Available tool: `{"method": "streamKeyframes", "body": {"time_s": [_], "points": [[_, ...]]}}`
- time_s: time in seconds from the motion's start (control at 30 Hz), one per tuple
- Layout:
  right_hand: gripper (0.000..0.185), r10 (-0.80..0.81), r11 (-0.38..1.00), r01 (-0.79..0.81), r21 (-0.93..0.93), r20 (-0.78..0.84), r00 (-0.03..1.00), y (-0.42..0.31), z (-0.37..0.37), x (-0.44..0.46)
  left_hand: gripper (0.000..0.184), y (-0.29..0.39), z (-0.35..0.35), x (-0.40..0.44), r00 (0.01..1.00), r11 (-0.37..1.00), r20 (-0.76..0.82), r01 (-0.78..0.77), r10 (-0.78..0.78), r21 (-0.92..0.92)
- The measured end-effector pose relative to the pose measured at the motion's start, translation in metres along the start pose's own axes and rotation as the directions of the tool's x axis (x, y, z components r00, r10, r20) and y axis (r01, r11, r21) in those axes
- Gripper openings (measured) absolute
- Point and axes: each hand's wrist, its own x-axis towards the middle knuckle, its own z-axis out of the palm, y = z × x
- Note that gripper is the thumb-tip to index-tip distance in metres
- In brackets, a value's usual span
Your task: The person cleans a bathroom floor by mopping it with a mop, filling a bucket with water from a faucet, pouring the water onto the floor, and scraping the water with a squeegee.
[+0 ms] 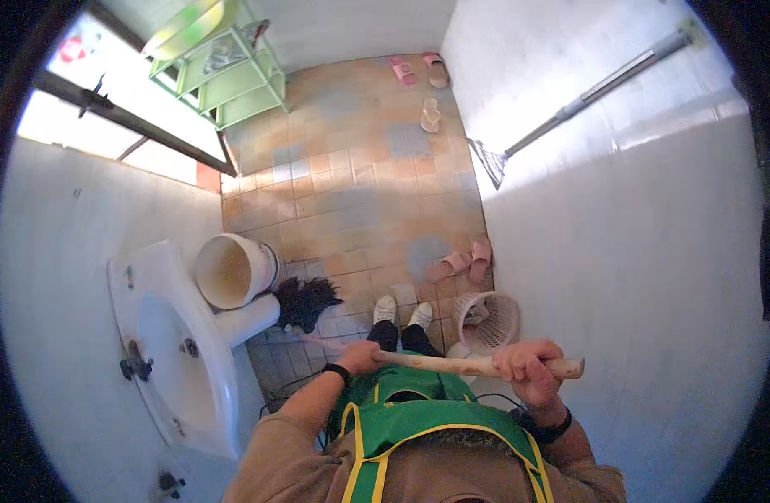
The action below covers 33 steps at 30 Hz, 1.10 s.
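Observation:
A pale wooden pole (452,365) runs almost level across the front of my green apron. Near its right end my right hand (528,369) is wrapped round it, with a short stub showing beyond the fingers. My left hand (361,358) is closed round the pole farther left. From there the pole slants to a dark mop head (305,303), which lies on the tiled floor beside the sink's pedestal and below the white bucket (234,270).
At left a white sink (179,360) juts from the wall. A green rack (226,75) stands at the upper left. A broom (569,109) leans on the right wall. Pink slippers (465,264) and a basket (488,323) are near my feet; more slippers lie at the far wall.

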Motion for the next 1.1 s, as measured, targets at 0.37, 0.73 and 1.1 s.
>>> {"method": "streamKeyframes", "body": {"time_s": [0.37,0.73,1.1], "points": [[0.045,-0.275,0.952,0.296,-0.079,0.206,0.939,-0.161,0.03,0.045,0.024,0.12,-0.113,-0.041,0.873,0.984,-0.487,-0.065,-0.024,-0.166],[0.038,-0.079,0.972,0.168,-0.165,0.442,0.893,-0.096,-0.033,0.101,0.027,0.098,-0.067,-0.025,0.576,0.969,-0.792,0.004,-0.203,-0.246],[0.02,0.302,0.924,-0.242,0.298,-0.177,0.937,0.043,-0.177,0.209,0.035,0.019,0.207,-0.2,0.13,0.086,-0.058,0.221,-0.99,-0.972]]}}
